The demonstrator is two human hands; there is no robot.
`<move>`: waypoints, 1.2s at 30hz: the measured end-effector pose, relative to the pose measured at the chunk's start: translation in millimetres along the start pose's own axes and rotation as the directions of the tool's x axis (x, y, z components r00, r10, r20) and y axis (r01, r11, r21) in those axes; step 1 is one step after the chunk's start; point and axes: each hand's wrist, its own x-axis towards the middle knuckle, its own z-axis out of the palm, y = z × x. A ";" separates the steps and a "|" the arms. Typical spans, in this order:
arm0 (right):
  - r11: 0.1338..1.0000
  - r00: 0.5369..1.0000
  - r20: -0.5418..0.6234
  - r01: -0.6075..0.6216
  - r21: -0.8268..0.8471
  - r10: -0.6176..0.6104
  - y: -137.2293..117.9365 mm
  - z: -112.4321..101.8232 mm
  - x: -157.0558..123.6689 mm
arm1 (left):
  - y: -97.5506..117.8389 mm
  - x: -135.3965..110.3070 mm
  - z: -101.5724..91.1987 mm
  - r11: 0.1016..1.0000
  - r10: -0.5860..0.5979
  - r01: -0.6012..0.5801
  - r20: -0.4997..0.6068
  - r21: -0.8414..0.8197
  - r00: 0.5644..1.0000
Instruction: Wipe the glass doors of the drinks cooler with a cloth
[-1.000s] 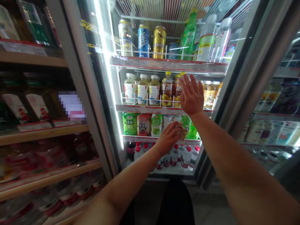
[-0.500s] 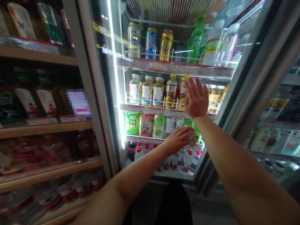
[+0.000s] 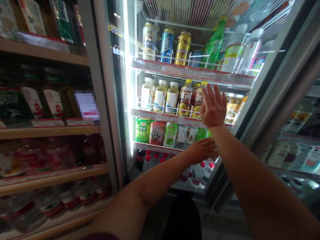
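My right hand point(image 3: 214, 106) is raised with fingers spread and palm forward against the glass front of a lit drinks cooler. It holds nothing and covers part of the tea bottles with yellow caps point(image 3: 186, 98) behind it. Lower down, my left hand point(image 3: 201, 149) reaches across to the right, partly behind my right forearm. Beneath its fingers is a crumpled pale cloth point(image 3: 214, 154), of which only a small bit shows. Green bottles point(image 3: 203, 133) stand on the shelf just behind my left hand.
Cans point(image 3: 183, 48) and a large green bottle point(image 3: 217, 43) stand on the upper cooler shelf. Cartons point(image 3: 157, 132) and red-capped bottles point(image 3: 198, 173) are lower. A metal door frame point(image 3: 265, 100) borders the right. Wooden shelves point(image 3: 50, 131) of bottles stand at left.
My left hand has slid slightly right and down with the cloth, now largely hidden by the hand and my right forearm. The view has shifted a little; my right hand keeps its spread pose.
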 end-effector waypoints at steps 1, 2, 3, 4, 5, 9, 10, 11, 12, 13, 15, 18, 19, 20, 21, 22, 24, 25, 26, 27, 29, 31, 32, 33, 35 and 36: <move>1.000 1.000 0.002 0.000 0.002 0.000 -0.2 -0.6 0.1 | -2.1 5.0 0.2 1.000 -0.012 0.012 0.001 0.003 1.000; 1.000 1.000 0.005 -0.001 0.005 0.001 -0.4 -1.1 0.1 | -3.0 8.1 0.8 1.000 -0.028 0.028 -0.001 0.006 1.000; 1.000 1.000 0.009 -0.003 0.010 0.003 -0.5 -1.5 0.1 | -2.5 8.4 1.7 0.999 -0.041 0.041 -0.003 0.007 0.999; 1.000 1.000 0.011 -0.003 0.013 0.003 -0.5 -1.6 0.1 | -0.8 5.8 2.8 0.999 -0.047 0.047 -0.003 0.008 0.999; 1.000 1.000 0.011 -0.003 0.014 0.003 -0.4 -1.7 0.0 | 1.7 0.4 3.7 0.999 -0.044 0.044 0.003 0.009 0.999; 1.000 1.000 0.002 0.004 -0.003 -0.004 -0.4 -1.2 -0.2 | 4.6 -33.5 -2.9 1.000 0.029 -0.029 -0.008 -0.001 1.000; 1.000 1.000 0.003 0.003 -0.006 -0.003 -0.6 -1.2 -0.1 | 1.3 -41.0 -8.5 0.999 0.037 -0.038 -0.018 -0.006 0.999; 1.000 1.000 0.006 0.000 -0.006 0.000 -0.9 -1.3 0.0 | -3.3 -47.6 -15.6 0.999 0.034 -0.034 -0.029 -0.011 0.999; 1.000 1.000 0.011 -0.004 -0.003 0.004 -1.2 -1.5 0.2 | -8.7 -53.4 -23.7 1.000 0.012 -0.013 -0.037 -0.014 0.999; 1.000 1.000 0.016 -0.009 0.001 0.009 -1.5 -1.7 0.3 | -13.9 -59.2 -32.1 1.000 -0.027 0.026 -0.046 -0.015 0.999; 1.000 1.000 0.021 -0.016 0.007 0.016 -2.1 -2.5 0.4 | -21.5 -72.6 -46.9 0.991 -0.133 0.133 -0.066 -0.013 0.989; 1.000 1.000 0.021 -0.013 0.009 0.013 -2.1 -3.3 -0.2 | -22.6 -97.9 -59.3 0.975 -0.222 0.223 -0.095 -0.006 0.970; 1.000 1.000 0.021 -0.011 0.010 0.011 -1.9 -3.4 -0.5 | -21.6 -105.9 -61.3 0.976 -0.219 0.219 -0.091 -0.004 0.971; 1.000 1.000 0.021 -0.009 0.011 0.009 -1.7 -3.3 -0.9 | -21.0 -112.3 -62.9 0.978 -0.207 0.207 -0.080 -0.003 0.975; 1.000 1.000 0.020 -0.006 0.010 0.006 -1.5 -3.1 -1.1 | -21.2 -116.8 -64.6 0.981 -0.196 0.196 -0.067 -0.005 0.978; 1.000 1.000 0.017 -0.004 0.006 0.004 -1.3 -2.8 -1.3 | -22.5 -119.3 -66.8 0.981 -0.195 0.194 -0.060 -0.012 0.979; 1.000 1.000 0.013 -0.003 -0.001 0.003 -0.9 -2.0 -1.6 | -27.7 -120.1 -72.8 0.975 -0.223 0.221 -0.096 -0.028 0.970; 1.000 1.000 0.010 -0.002 -0.003 0.002 -0.7 -1.5 -1.7 | -30.5 -120.1 -76.2 0.969 -0.249 0.247 -0.136 -0.032 0.959; 1.000 1.000 0.006 -0.001 -0.005 0.001 -0.6 -1.0 -1.9 | -32.5 -121.1 -79.3 0.961 -0.276 0.275 -0.182 -0.030 0.944; 1.000 1.000 -0.001 0.002 -0.007 -0.002 -0.4 -0.4 -2.1 | -33.1 -123.8 -81.8 0.952 -0.303 0.306 -0.223 -0.023 0.926; 1.000 1.000 -0.022 0.011 -0.012 -0.011 0.0 0.6 -2.7 | -29.2 -135.3 -84.1 0.930 -0.356 0.368 -0.254 0.001 0.899; 1.000 0.999 -0.035 0.016 -0.017 -0.017 0.3 1.5 -3.2 | -20.9 -152.3 -84.0 0.908 -0.404 0.419 -0.218 0.026 0.889; 1.000 0.999 -0.034 0.015 -0.017 -0.015 0.4 1.8 -3.4 | -17.2 -160.8 -84.2 0.901 -0.419 0.432 -0.189 0.034 0.888; 1.000 0.999 -0.031 0.011 -0.017 -0.011 0.4 1.9 -3.5 | -15.0 -168.1 -85.4 0.897 -0.428 0.440 -0.164 0.041 0.889; 1.000 1.000 -0.025 0.003 -0.017 -0.004 0.2 1.9 -3.4 | -18.0 -176.8 -91.8 0.896 -0.432 0.441 -0.141 0.046 0.891; 1.000 1.000 -0.022 0.001 -0.016 -0.001 0.1 1.7 -3.3 | -23.3 -178.1 -97.0 0.893 -0.437 0.448 -0.153 0.047 0.886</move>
